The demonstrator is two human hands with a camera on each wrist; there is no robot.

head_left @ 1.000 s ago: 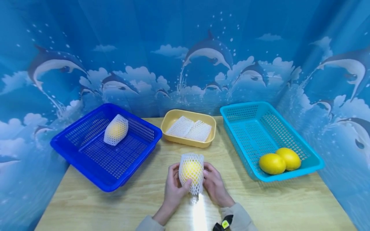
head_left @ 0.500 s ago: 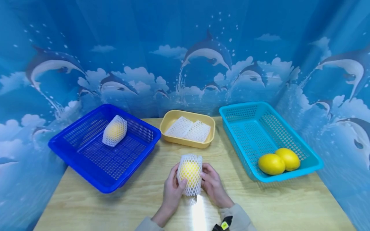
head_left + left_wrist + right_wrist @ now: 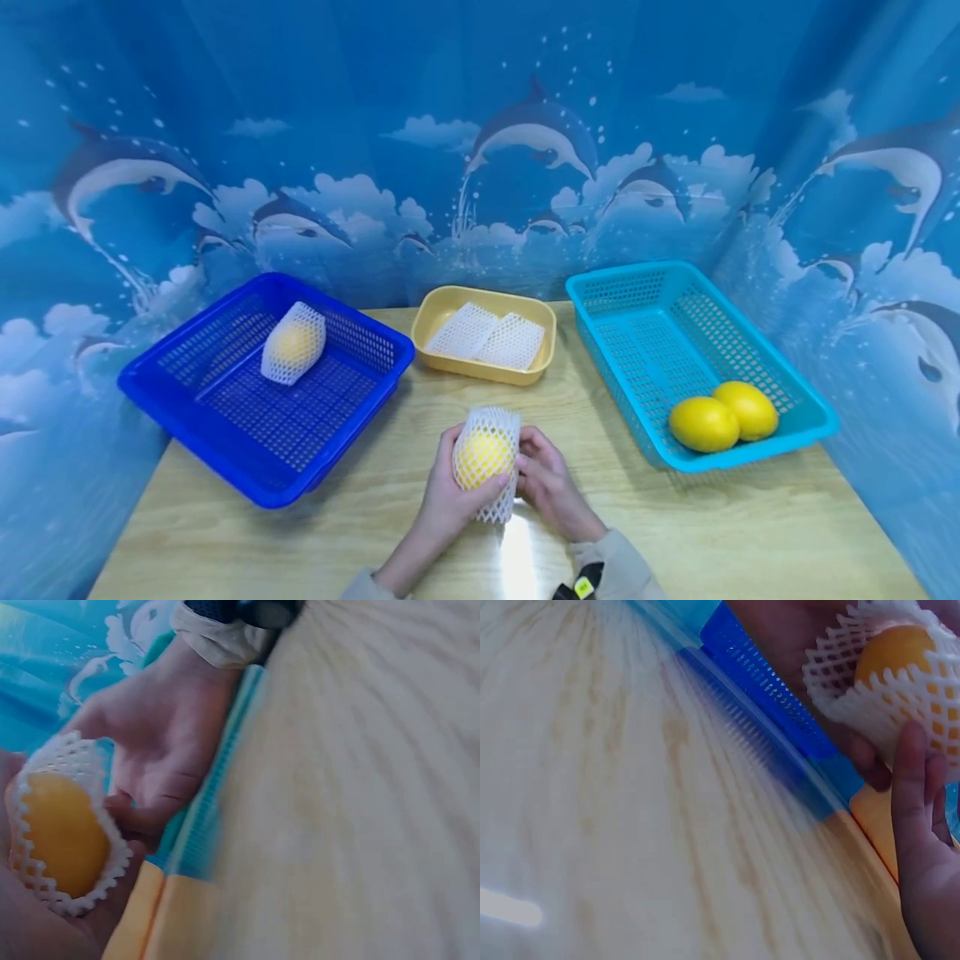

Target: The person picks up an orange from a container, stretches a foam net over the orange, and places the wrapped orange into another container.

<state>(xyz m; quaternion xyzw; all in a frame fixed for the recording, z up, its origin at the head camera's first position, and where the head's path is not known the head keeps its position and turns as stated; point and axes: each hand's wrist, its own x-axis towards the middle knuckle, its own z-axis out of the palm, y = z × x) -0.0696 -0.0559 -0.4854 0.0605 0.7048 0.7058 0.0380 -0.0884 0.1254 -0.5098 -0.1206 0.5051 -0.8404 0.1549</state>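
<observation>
Holding the yellow fruit [image 3: 483, 460] in its white foam net [image 3: 499, 423] over the worktop [image 3: 675, 533], the left hand [image 3: 448, 497] curls around one side, thumb across the front. The right hand [image 3: 552, 485] touches the net's other side with its fingertips — whether they pinch it, I cannot tell. The net reaches past both ends, so a loosened left grip could let the fruit slip out — and a hard tug might tear the mesh.
</observation>
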